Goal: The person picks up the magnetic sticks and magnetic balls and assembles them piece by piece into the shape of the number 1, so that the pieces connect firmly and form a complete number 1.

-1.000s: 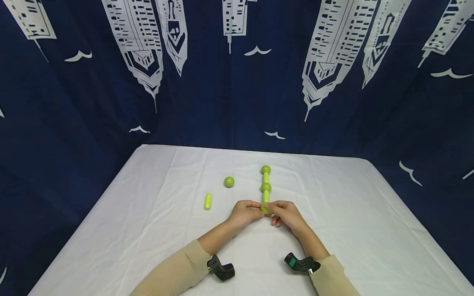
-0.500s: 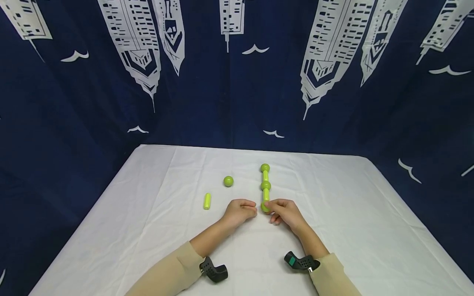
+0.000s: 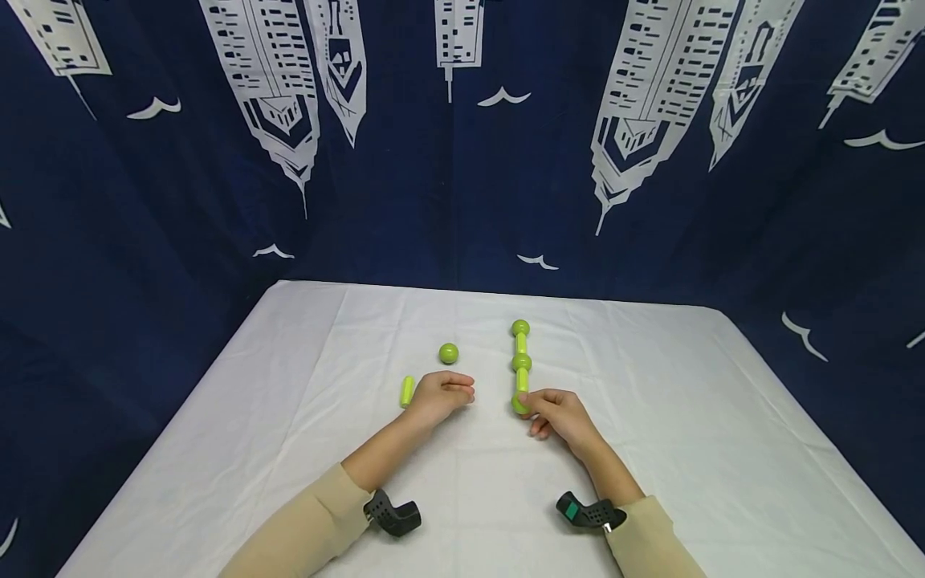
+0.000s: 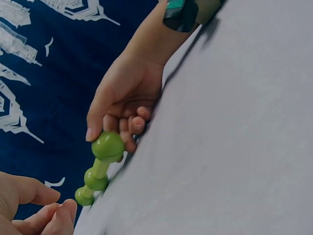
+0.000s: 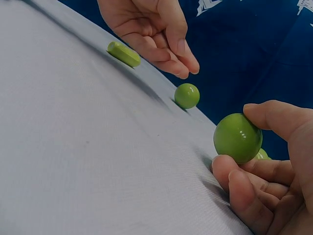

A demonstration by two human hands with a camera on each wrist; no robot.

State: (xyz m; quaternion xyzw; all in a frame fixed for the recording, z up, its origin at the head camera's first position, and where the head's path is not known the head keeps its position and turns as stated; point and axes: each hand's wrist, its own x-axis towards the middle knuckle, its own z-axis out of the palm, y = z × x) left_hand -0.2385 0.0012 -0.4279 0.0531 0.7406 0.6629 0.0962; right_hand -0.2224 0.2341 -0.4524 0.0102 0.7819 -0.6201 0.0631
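Behind everything hangs a dark blue cloth (image 3: 462, 193), beyond the far edge of the white-covered worktop (image 3: 737, 449); it seems to be in nobody's way. Tan sleeves (image 3: 311, 522) reach in from the near side, and each arm wears a black wrist camera (image 3: 592, 511); these are best held clear of the covering, whose creases could catch them.

The hands are well apart. The right hand (image 3: 560, 416) pinches the chain between thumb and fingers. The left hand (image 3: 442, 393) holds nothing, its fingers loosely bent and the thumb near them, out toward the loose pieces.

The chain (image 3: 521, 361), three balls joined by two rods, runs away from the person just beyond the right hand. Whether its near end is lifted cannot be told. A light, steady pinch on the end ball (image 5: 238, 138) should serve: a twist there would likely swing the far balls or strain the joints.

The loose rod (image 3: 407, 391) lies just beside the left hand, on its outer side, so a careless sweep could knock it. The loose ball (image 3: 449, 353) sits beyond that hand; it would probably roll if brushed, so a grip from above looks safer.
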